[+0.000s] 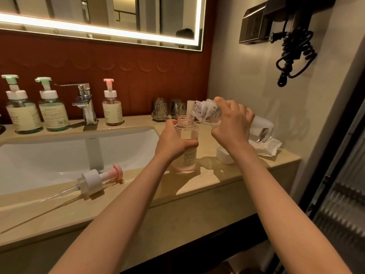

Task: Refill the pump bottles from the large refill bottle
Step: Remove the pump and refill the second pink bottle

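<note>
Holding refill bottle (204, 113) tilted, right hand (231, 125); left hand (173, 141) grips pump bottle (188, 157).

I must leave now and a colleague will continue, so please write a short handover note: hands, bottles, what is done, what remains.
Left hand grips the open bottle, upright on the counter.
Right hand holds the refill bottle, tilted, mouth above that open neck; flow cannot be told.
Done: pump head is off, lying at the front edge of the sink; white cap lies on the counter.
Left: finish filling, screw the pump back. Three pump bottles stand by the faucet.
</note>
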